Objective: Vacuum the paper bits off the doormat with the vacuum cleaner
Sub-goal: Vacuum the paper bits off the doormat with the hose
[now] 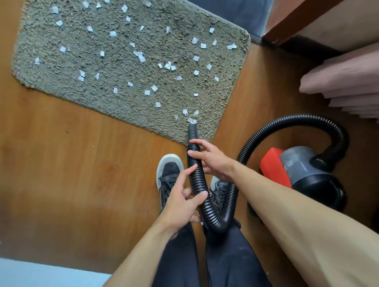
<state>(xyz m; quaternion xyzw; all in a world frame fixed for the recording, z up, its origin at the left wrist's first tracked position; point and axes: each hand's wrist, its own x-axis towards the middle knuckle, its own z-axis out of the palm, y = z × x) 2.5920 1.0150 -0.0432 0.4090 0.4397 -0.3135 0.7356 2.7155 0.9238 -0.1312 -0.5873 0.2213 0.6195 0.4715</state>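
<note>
The grey doormat (76, 43) is seen lying askew on the wooden floor (61, 152), and white paper bits (113, 33) are scattered over most of its pile. The black ribbed hose (218, 222) is held in both hands: it is gripped lower down by the left hand (183, 199), thumb laid across it and fingers curled along its far side, and higher up by the right hand (212, 159), whose fingers are hooked over it from the right. The nozzle (192, 133) is pointed down at the mat's near corner, just beside a small cluster of bits. The hose is looped back to the red and grey vacuum cleaner (304, 169), which is parked on the floor to the right.
</note>
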